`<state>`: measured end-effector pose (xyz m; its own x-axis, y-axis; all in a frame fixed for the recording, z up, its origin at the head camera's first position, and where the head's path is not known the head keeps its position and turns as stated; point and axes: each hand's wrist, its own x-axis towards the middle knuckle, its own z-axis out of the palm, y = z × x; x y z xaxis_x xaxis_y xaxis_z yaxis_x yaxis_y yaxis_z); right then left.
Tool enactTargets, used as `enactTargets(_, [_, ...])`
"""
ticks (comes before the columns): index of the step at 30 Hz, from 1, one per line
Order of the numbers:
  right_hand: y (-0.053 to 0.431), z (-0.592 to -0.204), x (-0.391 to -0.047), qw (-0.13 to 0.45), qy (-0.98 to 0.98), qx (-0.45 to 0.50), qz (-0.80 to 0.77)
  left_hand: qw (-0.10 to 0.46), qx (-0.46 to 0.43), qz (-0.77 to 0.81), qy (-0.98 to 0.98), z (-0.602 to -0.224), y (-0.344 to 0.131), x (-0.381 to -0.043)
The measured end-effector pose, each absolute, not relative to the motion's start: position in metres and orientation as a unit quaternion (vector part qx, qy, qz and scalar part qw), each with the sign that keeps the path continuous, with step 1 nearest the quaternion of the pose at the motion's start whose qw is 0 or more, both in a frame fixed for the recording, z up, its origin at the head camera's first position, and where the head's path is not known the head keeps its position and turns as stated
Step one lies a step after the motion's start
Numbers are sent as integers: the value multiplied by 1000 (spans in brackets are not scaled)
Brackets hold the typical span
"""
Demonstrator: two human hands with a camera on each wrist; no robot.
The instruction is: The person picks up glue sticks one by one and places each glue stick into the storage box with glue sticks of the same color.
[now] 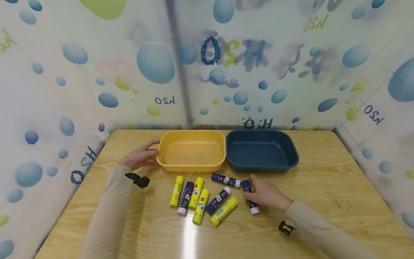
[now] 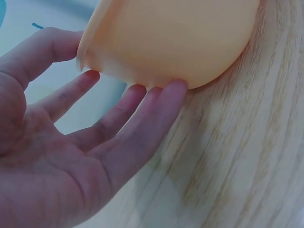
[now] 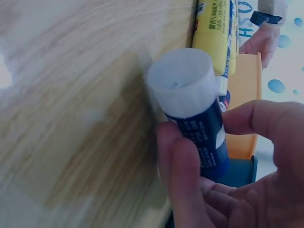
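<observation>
My right hand [image 1: 267, 192] pinches a navy glue stick [image 1: 249, 196] between thumb and fingers, to the right of the other sticks. Its white end [image 3: 183, 83] faces the camera in the right wrist view. At the far left, my left hand [image 1: 141, 156] touches the outer side of a yellow bin [image 1: 191, 168], its fingertips [image 2: 173, 90] against the wall and nothing in its grip. Several yellow glue sticks [image 1: 176, 191] and navy ones, such as a navy glue stick [image 1: 218, 200] with a white end, lie between the hands.
A dark blue bin [image 1: 262, 168] stands against the yellow bin's right side, near the back edge of the wooden table [image 1: 323, 172]. Behind the table hangs a patterned sheet [image 1: 200, 82] with drops and lettering.
</observation>
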<state>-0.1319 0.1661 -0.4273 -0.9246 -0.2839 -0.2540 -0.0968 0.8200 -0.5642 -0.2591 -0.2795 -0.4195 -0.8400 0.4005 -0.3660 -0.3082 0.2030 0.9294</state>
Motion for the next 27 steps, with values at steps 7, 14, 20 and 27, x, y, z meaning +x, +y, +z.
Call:
enactTargets(7, [175,-420,-131,157,935,-123,-292,278,23,626,729,-422,-276,-258])
enactTargets(14, [174,-408,-132,147,934,-131,-299,280,19,611,741,-421,-276,-263])
enactTargets(20, [173,-392,-135,120,939,-171,-272,280,21,616,736,-421,-276,-264])
enactTargets(27, [172,-362,-143,103,942,-224,-229,279,14,620,733,-419,-274,-263])
